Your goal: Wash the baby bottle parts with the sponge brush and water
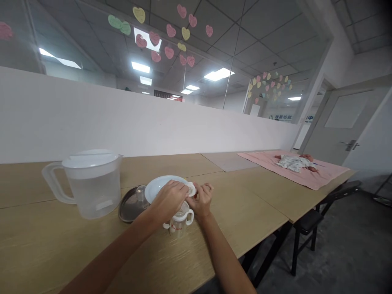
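Both hands meet above a baby bottle (pixel 178 225) with white side handles, standing upright on the table. Between my left hand (pixel 172 197) and my right hand (pixel 202 199) is a small white bottle collar (pixel 191 189); the fingers of both are closed on it. Whether a teat sits in the collar I cannot make out. Behind my left hand a white bowl (pixel 157 183) is partly covered. A clear dome-shaped bottle cap (pixel 141 193) stands on a dark metal tray (pixel 127 209) beside the bowl.
A lidded clear plastic pitcher (pixel 94 192) with liquid stands at the left. On the far right of the wooden table (pixel 245 200), a baby doll (pixel 295 163) lies on a pink cloth (pixel 266 159). A black chair (pixel 309 222) is by the right edge.
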Demonstrator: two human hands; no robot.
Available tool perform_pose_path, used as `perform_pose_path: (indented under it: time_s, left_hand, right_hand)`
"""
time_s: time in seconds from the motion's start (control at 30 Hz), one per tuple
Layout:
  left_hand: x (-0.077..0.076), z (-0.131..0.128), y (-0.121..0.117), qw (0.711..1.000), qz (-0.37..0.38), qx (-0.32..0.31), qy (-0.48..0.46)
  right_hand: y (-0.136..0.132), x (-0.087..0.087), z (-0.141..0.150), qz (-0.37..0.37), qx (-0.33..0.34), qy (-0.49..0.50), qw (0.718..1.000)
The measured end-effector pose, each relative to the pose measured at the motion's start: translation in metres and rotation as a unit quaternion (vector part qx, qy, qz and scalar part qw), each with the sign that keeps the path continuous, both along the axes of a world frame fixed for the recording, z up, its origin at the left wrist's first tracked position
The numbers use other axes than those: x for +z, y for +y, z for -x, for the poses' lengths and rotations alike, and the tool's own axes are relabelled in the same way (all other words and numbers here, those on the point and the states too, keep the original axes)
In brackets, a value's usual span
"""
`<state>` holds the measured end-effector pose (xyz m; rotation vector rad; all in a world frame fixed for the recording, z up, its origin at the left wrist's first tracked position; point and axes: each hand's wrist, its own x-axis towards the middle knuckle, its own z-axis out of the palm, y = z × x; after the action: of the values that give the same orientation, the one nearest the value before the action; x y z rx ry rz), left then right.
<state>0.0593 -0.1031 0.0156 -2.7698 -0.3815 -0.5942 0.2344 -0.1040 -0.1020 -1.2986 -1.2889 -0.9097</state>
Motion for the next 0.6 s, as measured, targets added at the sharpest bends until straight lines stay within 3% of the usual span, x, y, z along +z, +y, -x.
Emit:
perform_pose_path:
  time_s: [0.13, 0.27, 0.33, 0.47, 0.6]
  left_hand:
    - [0.008, 0.006, -0.003, 0.991, 0.131, 0.015, -0.036]
    - [0.0, 0.011, -0.009, 0.963, 0.247, -0.059, -0.089]
    - [-0.015, 0.012, -0.011, 0.96, 0.244, -0.093, -0.103]
    - [-0.05, 0.017, -0.006, 0.972, 0.148, -0.121, -0.136]
    - [-0.064, 0.022, -0.001, 0.97, 0.114, -0.132, -0.169]
  right_hand:
    - [-0.004, 0.006, 0.002, -0.006, -0.046, 0.043, 0.998]
    - [-0.008, 0.009, 0.001, -0.025, -0.025, 0.049, 0.998]
    - [-0.008, 0.009, 0.002, -0.022, -0.006, 0.038, 0.999]
    - [-0.007, 0.01, 0.006, -0.012, 0.018, 0.023, 0.999]
    - [-0.011, 0.013, 0.007, -0.016, 0.047, 0.017, 0.999]
